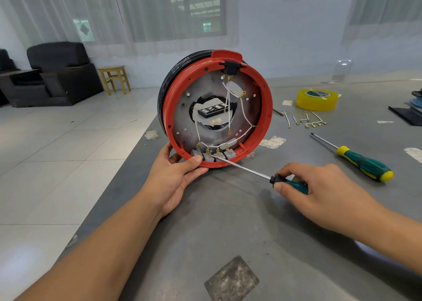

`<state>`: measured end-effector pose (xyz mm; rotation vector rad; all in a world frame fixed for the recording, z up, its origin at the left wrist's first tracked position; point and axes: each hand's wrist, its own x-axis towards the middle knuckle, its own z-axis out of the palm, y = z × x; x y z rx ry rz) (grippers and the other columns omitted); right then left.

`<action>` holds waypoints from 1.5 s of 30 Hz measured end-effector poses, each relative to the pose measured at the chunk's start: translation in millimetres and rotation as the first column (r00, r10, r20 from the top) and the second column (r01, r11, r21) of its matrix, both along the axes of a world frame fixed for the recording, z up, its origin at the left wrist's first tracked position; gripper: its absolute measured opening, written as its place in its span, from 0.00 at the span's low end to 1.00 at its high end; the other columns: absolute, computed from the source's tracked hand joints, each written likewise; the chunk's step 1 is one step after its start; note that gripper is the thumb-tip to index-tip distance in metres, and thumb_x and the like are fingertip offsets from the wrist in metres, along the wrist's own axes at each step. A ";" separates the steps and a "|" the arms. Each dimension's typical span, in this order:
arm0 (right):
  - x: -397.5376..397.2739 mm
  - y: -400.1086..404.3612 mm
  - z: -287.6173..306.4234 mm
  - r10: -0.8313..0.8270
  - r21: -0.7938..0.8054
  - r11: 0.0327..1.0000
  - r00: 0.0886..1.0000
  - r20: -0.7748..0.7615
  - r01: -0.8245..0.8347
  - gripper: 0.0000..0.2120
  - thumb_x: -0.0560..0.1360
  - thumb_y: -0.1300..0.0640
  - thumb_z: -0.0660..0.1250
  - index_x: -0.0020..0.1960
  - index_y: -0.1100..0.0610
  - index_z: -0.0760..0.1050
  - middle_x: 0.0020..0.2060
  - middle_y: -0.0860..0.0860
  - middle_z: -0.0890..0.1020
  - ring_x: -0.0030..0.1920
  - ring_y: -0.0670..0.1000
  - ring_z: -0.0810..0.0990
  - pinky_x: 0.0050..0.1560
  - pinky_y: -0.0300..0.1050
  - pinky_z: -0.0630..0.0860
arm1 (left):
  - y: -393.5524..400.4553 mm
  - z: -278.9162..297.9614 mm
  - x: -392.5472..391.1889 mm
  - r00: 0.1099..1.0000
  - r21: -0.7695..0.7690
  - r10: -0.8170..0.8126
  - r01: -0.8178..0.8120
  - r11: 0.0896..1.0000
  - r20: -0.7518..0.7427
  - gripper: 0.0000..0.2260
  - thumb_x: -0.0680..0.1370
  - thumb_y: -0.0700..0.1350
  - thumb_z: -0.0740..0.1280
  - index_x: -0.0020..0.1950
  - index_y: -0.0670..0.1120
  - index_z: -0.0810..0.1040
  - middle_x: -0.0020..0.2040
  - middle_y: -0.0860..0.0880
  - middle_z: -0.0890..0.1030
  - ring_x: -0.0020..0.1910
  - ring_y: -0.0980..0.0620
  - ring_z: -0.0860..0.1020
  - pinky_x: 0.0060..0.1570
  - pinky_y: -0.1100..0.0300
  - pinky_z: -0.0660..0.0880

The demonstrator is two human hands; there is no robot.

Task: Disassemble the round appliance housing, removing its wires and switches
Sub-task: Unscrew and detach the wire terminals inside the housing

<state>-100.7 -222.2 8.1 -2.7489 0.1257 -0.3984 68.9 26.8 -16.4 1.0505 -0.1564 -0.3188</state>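
The round red housing [266,108] stands on its edge on the grey table, open side toward me. White wires [244,115] with brass terminals run inside it, from a black socket [230,68] at the top to several grey switches [209,157] along the bottom rim. My left hand [175,177] grips the lower left rim, thumb on the leftmost switch. My right hand [319,186] holds a green-handled screwdriver [244,167], its tip at the switch terminals.
A second green and yellow screwdriver [360,161] lies to the right. Loose removed wires [308,120] and a yellow tape roll [317,99] sit behind it. The table's left edge runs diagonally beside my left arm; black armchairs and a wooden stool stand on the floor beyond.
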 end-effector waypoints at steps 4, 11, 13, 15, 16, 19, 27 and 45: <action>-0.8 4.8 -5.1 -0.025 -0.023 0.999 1.000 -0.003 0.025 0.16 0.74 0.32 0.58 0.56 0.38 0.74 0.39 0.43 0.82 0.36 0.45 0.78 0.37 0.47 0.80 | 0.2 1.3 -0.1 1.000 -0.003 -0.001 0.001 1.000 -0.024 0.28 0.76 0.26 0.71 0.74 0.44 0.72 0.64 0.36 0.82 0.55 0.38 0.87 0.48 0.49 0.85; -1.5 13.2 -10.9 -0.033 -0.048 0.998 0.999 0.012 0.034 0.20 0.74 0.32 0.53 0.58 0.40 0.72 0.39 0.44 0.82 0.38 0.47 0.79 0.39 0.51 0.79 | -1.0 3.7 -2.5 0.999 -0.009 0.031 -0.031 0.999 -0.032 0.27 0.76 0.26 0.70 0.73 0.42 0.71 0.63 0.34 0.82 0.55 0.38 0.86 0.53 0.44 0.85; -0.5 14.7 -11.8 -0.035 -0.052 0.998 0.999 0.015 0.036 0.21 0.74 0.31 0.52 0.59 0.40 0.71 0.40 0.44 0.83 0.38 0.48 0.79 0.39 0.51 0.79 | -0.6 4.0 -3.1 0.999 -0.021 0.041 -0.042 0.999 -0.032 0.26 0.76 0.26 0.70 0.72 0.42 0.72 0.65 0.33 0.81 0.56 0.37 0.86 0.56 0.42 0.84; 0.2 15.8 -11.9 -0.030 -0.055 0.998 0.999 0.013 0.031 0.21 0.74 0.31 0.52 0.59 0.39 0.71 0.41 0.44 0.83 0.39 0.47 0.78 0.39 0.50 0.79 | -0.2 3.9 -3.3 0.998 -0.040 0.052 -0.054 0.998 -0.038 0.26 0.76 0.26 0.70 0.71 0.43 0.72 0.64 0.33 0.82 0.56 0.37 0.86 0.56 0.41 0.83; 0.3 16.4 -11.7 -0.027 -0.054 0.998 1.000 0.014 0.028 0.21 0.74 0.31 0.52 0.59 0.39 0.71 0.41 0.44 0.83 0.39 0.46 0.78 0.39 0.49 0.79 | -0.1 3.8 -3.1 0.997 -0.051 0.057 -0.059 0.997 -0.044 0.25 0.76 0.26 0.71 0.70 0.43 0.72 0.63 0.34 0.82 0.55 0.37 0.86 0.56 0.41 0.83; 1.7 19.7 -10.8 -0.018 -0.037 0.999 0.999 0.045 0.019 0.20 0.74 0.31 0.52 0.58 0.40 0.72 0.39 0.43 0.82 0.37 0.45 0.78 0.37 0.48 0.78 | 0.1 4.0 -2.5 0.996 -0.089 0.052 -0.058 0.994 -0.068 0.25 0.76 0.27 0.71 0.71 0.42 0.70 0.55 0.36 0.86 0.53 0.38 0.87 0.51 0.45 0.85; 5.5 19.5 -5.5 -0.017 -0.025 1.000 0.998 0.052 0.019 0.19 0.74 0.32 0.54 0.56 0.39 0.73 0.37 0.43 0.80 0.34 0.42 0.75 0.31 0.40 0.72 | 0.8 3.8 -1.6 0.995 -0.101 0.051 -0.060 0.993 -0.084 0.29 0.77 0.28 0.70 0.75 0.41 0.67 0.52 0.38 0.88 0.52 0.39 0.87 0.49 0.46 0.86; 15.8 -17.3 -1.6 0.134 0.501 0.863 0.986 -0.104 -0.064 0.07 0.78 0.44 0.68 0.50 0.46 0.80 0.33 0.52 0.84 0.25 0.51 0.75 0.24 0.43 0.73 | 3.1 1.1 2.0 1.000 -0.037 -0.025 0.025 0.999 -0.005 0.34 0.67 0.32 0.76 0.73 0.41 0.74 0.57 0.39 0.86 0.55 0.39 0.87 0.47 0.50 0.85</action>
